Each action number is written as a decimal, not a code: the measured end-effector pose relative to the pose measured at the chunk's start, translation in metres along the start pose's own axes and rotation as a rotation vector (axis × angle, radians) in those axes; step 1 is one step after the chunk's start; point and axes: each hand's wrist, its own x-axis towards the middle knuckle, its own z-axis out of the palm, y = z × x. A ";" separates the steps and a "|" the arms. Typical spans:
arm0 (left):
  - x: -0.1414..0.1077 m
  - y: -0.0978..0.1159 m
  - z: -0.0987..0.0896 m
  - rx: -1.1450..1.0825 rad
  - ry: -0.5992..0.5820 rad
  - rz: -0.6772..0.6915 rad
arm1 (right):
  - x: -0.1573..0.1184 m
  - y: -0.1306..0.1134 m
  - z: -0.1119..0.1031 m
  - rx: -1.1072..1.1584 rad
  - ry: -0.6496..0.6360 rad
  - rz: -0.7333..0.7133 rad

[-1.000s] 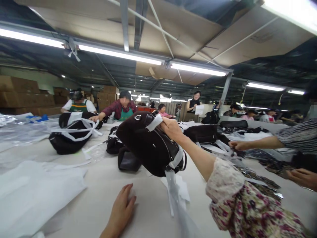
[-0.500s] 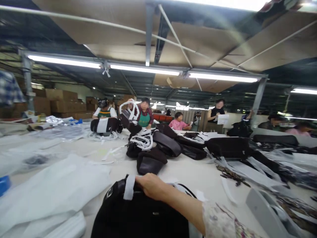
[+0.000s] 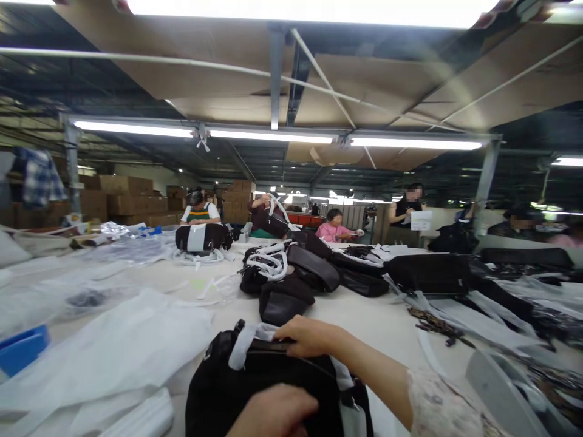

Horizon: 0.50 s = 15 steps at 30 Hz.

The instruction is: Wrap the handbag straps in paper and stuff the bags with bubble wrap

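A black handbag point(image 3: 259, 385) stands upright right in front of me, with a strip of white wrapping point(image 3: 242, 346) round its handle at the top left. My right hand point(image 3: 305, 337) grips the bag's top edge near the opening, its fingers bent over the rim. Low in the view, my left hand point(image 3: 277, 413) is before the bag's front, slightly blurred. Its fingers point right, apart from the thumb, and nothing shows in them. Whether it touches the bag I cannot tell.
Beyond the bag lies a pile of black bags point(image 3: 314, 267), some with white-wrapped handles. White sheets point(image 3: 136, 346) and a blue object point(image 3: 22, 349) are at left. A grey tray-like object point(image 3: 494, 388) and metal chains point(image 3: 439, 325) are at right. Several people work across the table.
My left hand has come into view in front of the bag. My right hand has shifted right along the bag's top edge. The camera view has tilted up slightly.
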 end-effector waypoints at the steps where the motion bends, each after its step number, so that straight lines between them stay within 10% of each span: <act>1: 0.004 0.002 -0.007 0.097 0.070 -0.018 | -0.007 0.002 0.000 0.003 0.011 0.029; 11: 0.026 -0.012 -0.001 0.677 0.364 -0.086 | -0.060 0.030 0.004 0.100 0.180 0.443; 15: 0.014 -0.026 -0.005 0.708 0.708 0.013 | -0.060 0.046 0.012 0.173 0.182 0.475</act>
